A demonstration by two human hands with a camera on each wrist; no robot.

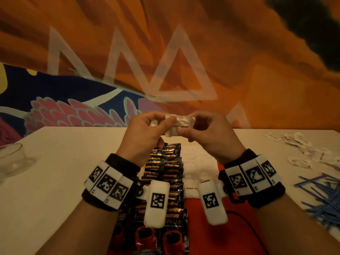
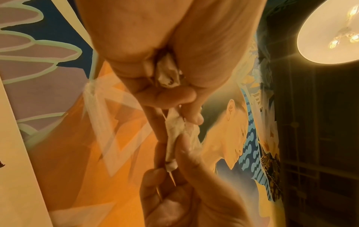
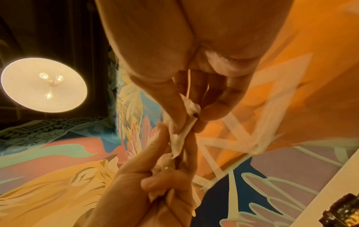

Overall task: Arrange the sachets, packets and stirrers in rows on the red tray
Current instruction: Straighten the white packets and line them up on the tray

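two hands up over the red tray, both pinching one crumpled white brown sugar sachet: left hand clamped on its left end, right hand on its right. probably pulling it flat so it sits square in a row. also a second sachet tucked in left palm. already on tray: dark coffee packets, white sachet row beside. still loose off right: more sachets, blue stirrers.

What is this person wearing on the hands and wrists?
Both hands, left hand and right hand, are bare, no gloves. Each wrist carries a black band with white blocks printed with black square codes, plus a white rounded pod with its own code.
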